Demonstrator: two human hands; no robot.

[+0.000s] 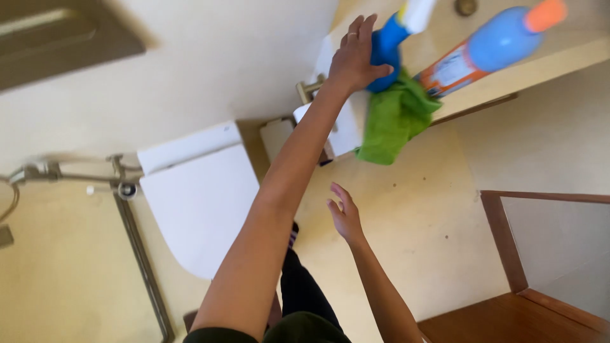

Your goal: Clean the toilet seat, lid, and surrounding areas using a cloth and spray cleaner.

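Reaching up with my left hand (pixel 353 58) at top centre, fingers spread and pressed against a blue spray bottle (pixel 386 54), not closed round it. Bottle stands on the cream tabletop (pixel 572 47), green cloth (pixel 394 121) bunched below it, 1 blue bottle with orange cap (pixel 492 49) lying right. My right hand (pixel 345 216) hangs mid-frame, fingers apart, holding nothing. White toilet (pixel 200 203) at left.

Left arm stretched forward, left hand (pixel 352 57) fingers spread, right hand (pixel 345 216) open, raised lower
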